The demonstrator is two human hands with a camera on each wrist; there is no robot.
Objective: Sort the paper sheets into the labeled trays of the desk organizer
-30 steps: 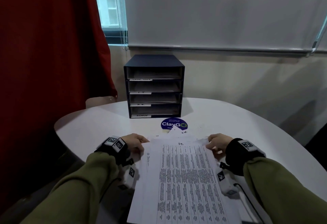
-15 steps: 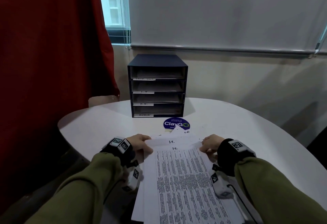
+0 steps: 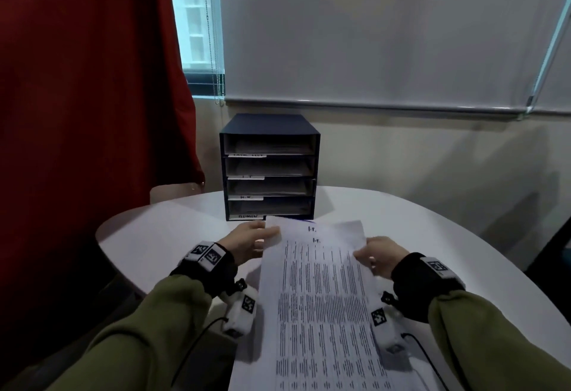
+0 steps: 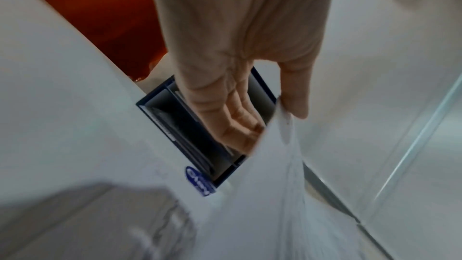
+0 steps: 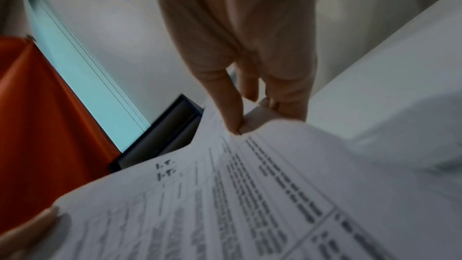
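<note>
A stack of printed paper sheets (image 3: 321,298) marked "I.T." at the top is held above the white table (image 3: 154,245). My left hand (image 3: 247,244) pinches the stack's left edge, thumb on top and fingers under the paper sheets (image 4: 275,195). At the right edge my right hand (image 3: 375,256) pinches the paper sheets (image 5: 225,195) near the top corner. The dark blue desk organizer (image 3: 270,166) stands at the table's far side with its labeled trays facing me; its labels read I.T., H.R. and ADMIN. The sheets' far edge reaches just in front of its bottom tray.
A red curtain (image 3: 92,81) hangs at the left beside the table. A grey roller blind (image 3: 386,29) covers the window behind the organizer. A blue round sticker (image 4: 200,183) lies on the table under the sheets' far edge. The table's right edge curves away.
Both hands have lifted the top sheets off the table and carried them forward toward the organizer. The sheets now cover the blue sticker in the head view.
</note>
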